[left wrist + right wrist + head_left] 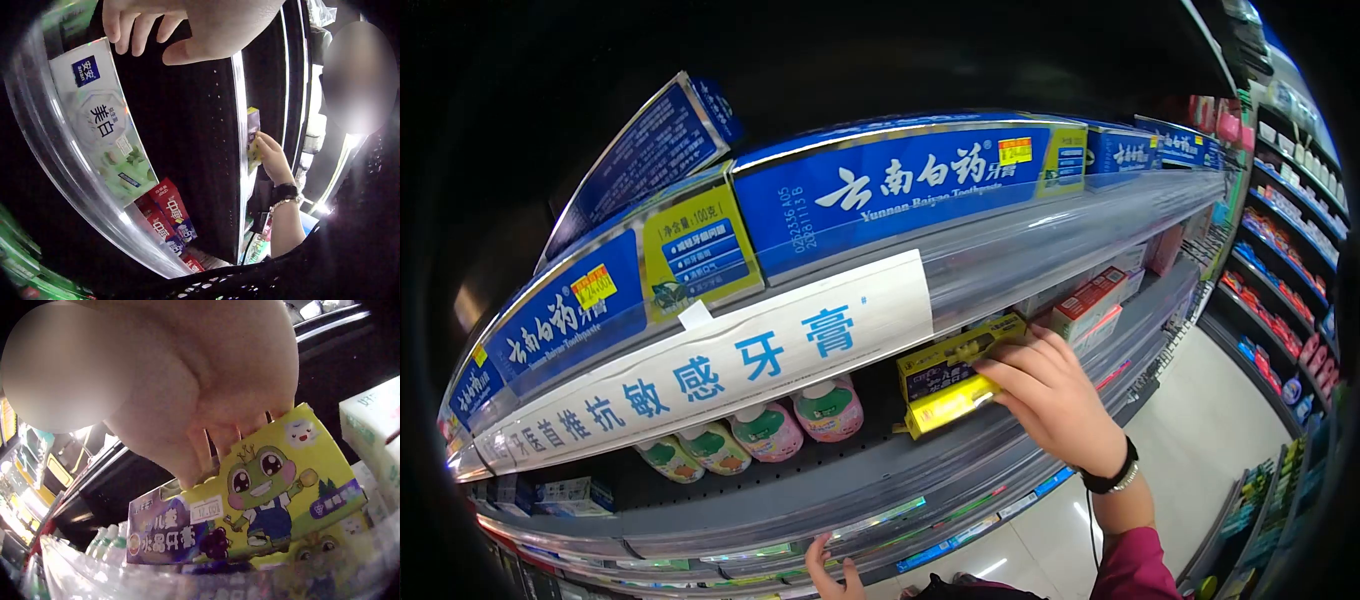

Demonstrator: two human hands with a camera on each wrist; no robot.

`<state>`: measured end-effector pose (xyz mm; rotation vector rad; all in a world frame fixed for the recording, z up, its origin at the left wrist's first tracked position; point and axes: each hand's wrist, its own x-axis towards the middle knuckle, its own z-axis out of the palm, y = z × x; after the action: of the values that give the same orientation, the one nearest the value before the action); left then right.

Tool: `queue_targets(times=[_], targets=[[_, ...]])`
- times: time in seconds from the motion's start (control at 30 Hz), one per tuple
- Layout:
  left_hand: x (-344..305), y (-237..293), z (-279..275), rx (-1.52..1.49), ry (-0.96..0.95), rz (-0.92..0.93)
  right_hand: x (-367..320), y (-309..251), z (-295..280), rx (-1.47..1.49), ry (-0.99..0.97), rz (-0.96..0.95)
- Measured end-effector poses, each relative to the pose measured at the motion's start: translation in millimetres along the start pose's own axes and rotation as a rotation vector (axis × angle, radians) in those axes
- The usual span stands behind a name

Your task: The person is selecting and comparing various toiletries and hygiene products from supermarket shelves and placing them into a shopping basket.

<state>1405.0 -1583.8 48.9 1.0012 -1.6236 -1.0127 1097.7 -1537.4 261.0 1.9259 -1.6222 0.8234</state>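
My right hand (1060,395) reaches onto a shelf and grips a children's toothpaste box (262,494), yellow and purple with a cartoon frog and a price sticker. In the right wrist view the fingers go over its top edge and their tips are hidden behind it. A similar frog box (319,556) shows below it, behind the clear shelf lip. My left hand (835,575) is low at the front of a lower shelf, fingers loosely bent and holding nothing. In the left wrist view it hangs near a white and green toothpaste box (109,119).
Clear plastic lips edge the shelves. Blue toothpaste boxes (900,190) line the shelf above, over a white sign (720,370). Pump bottles (830,410) stand left of the frog boxes, a red and white box (1090,305) right. Red boxes (165,212) lie on a lower shelf.
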Motion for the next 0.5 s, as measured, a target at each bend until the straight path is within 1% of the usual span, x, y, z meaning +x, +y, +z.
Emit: queue_targets(times=[0.07,0.23,0.27,0.33,0.4,0.47,0.5], targets=[[-5,-13,-8,0.007,0.009,-0.044,-2,9,16,-0.028,0.010,0.006],[-7,-7,-12,-0.055,0.003,-0.135,-9,12,28,-0.081,0.064,0.035],[-7,-6,-11,-0.057,-0.002,-0.129,-13,8,27,-0.088,0.068,0.037],[-8,-3,-9,-0.029,0.012,-0.116,-24,-2,26,-0.018,0.071,0.132],[-8,-4,-7,0.015,0.006,-0.090,-39,-6,32,-0.008,0.106,0.149],[-7,-3,-2,0.045,0.022,-0.151,-48,-14,37,0.075,0.176,0.242],[-5,3,1,0.009,0.012,-0.189,-52,-13,40,0.067,0.177,0.248]])
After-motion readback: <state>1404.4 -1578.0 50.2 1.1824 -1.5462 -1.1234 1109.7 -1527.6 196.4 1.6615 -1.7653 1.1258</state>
